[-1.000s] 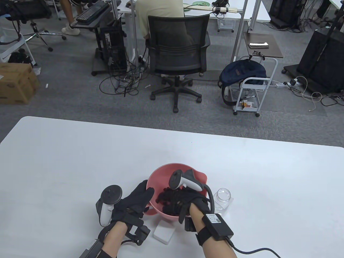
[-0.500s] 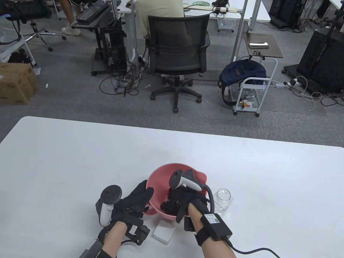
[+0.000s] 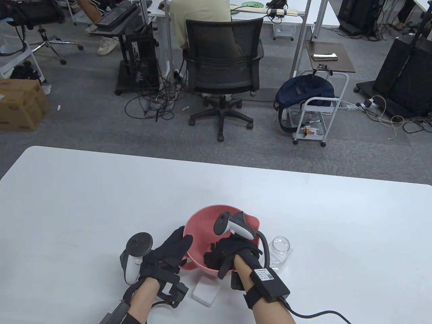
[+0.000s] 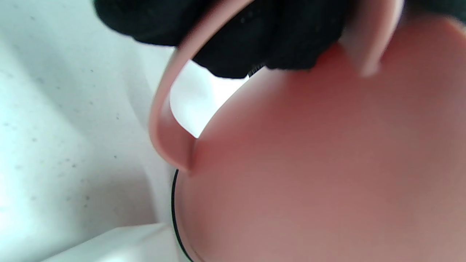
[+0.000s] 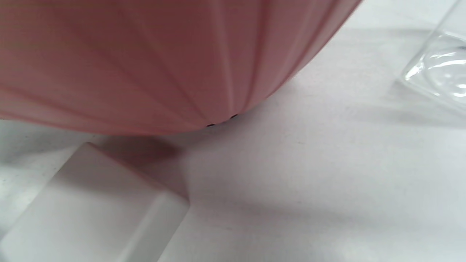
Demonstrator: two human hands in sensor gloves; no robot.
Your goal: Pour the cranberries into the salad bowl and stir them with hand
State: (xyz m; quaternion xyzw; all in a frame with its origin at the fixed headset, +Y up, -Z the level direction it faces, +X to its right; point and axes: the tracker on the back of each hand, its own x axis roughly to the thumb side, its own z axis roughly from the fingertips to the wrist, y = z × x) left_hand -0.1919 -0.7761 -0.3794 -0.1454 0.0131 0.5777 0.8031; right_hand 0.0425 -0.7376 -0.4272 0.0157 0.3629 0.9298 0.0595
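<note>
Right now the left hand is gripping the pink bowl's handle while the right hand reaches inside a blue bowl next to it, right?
Not quite. There is only one bowl: the right hand reaches into the same pink bowl that the left hand holds by its handle. The table view shows this. Beside the bowl stands a clear jar, not a blue bowl.

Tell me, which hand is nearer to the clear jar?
Right. The right hand is inside the pink bowl, just beside the clear jar; the left hand holds the bowl's far-side handle.
</note>
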